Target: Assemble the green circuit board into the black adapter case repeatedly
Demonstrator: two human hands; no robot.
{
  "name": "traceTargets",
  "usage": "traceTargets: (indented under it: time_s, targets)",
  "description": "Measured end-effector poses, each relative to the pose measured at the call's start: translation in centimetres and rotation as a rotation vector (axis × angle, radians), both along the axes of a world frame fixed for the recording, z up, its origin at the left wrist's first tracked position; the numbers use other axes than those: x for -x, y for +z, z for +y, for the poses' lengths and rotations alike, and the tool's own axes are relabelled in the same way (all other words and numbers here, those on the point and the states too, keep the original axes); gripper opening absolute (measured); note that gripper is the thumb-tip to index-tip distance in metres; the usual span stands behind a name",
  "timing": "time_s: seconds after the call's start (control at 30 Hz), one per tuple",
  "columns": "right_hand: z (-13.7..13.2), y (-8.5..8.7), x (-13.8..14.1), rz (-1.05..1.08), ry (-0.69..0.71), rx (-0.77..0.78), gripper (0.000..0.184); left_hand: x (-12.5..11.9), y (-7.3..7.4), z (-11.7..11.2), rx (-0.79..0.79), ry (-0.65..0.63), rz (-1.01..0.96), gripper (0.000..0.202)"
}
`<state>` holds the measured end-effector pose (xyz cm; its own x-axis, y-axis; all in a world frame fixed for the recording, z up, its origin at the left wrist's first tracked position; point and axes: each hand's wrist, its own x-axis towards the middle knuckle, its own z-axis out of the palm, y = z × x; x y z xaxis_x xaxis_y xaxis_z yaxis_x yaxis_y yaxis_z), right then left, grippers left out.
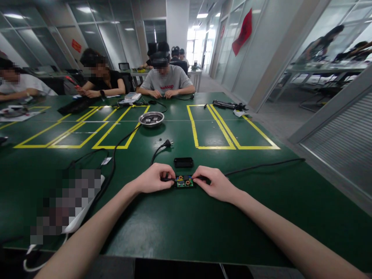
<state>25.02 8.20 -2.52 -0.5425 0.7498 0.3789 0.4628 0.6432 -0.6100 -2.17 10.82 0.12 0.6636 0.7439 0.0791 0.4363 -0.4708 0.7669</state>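
A small green circuit board [184,181] with copper coils lies on the green table [186,224] in front of me, seated in a black shell. My left hand [154,178] is closed in a pinch on the black cable at the board's left end. My right hand [213,183] is closed on the black cable [261,166] that leaves the board's right end and runs off to the right. Just beyond the board lies a black plastic cover [183,162].
A black plug [167,144] with its cord lies past the cover. A metal bowl [151,118] with small parts stands farther back. Yellow tape boxes [215,130] mark the table. A white device [84,211] lies at the left. Several people sit at the far side.
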Motion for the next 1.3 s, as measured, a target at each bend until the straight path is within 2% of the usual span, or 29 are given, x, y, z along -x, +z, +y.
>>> traceTargets:
  time_s: [0.17, 0.43, 0.63, 1.03, 1.17, 1.3]
  targets:
    - [0.3, 0.0, 0.0, -0.032, -0.027, -0.012, 0.013, 0.1, -0.1, 0.2, -0.081, 0.01, 0.023, 0.013]
    - [1.3, -0.4, -1.0, -0.025, -0.065, -0.073, 0.026, 0.5, -1.0, 1.0, -0.356, 0.007, 0.106, 0.019]
    - [1.7, -0.4, -1.4, -0.054, -0.056, -0.109, 0.017, 0.6, -1.0, 1.1, -0.478, -0.017, 0.175, 0.02]
    - [2.0, 0.1, -2.0, -0.098, -0.005, -0.069, 0.018, 0.3, -1.6, 1.1, -0.446, -0.002, 0.14, 0.021]
    - [2.1, 0.1, -2.0, -0.115, 0.011, -0.058, 0.018, 0.2, -1.6, 1.2, -0.377, 0.02, 0.099, 0.02]
    - [2.1, -0.1, -1.9, -0.109, 0.004, -0.051, 0.02, 0.4, -1.5, 1.5, -0.304, 0.027, 0.064, 0.03]
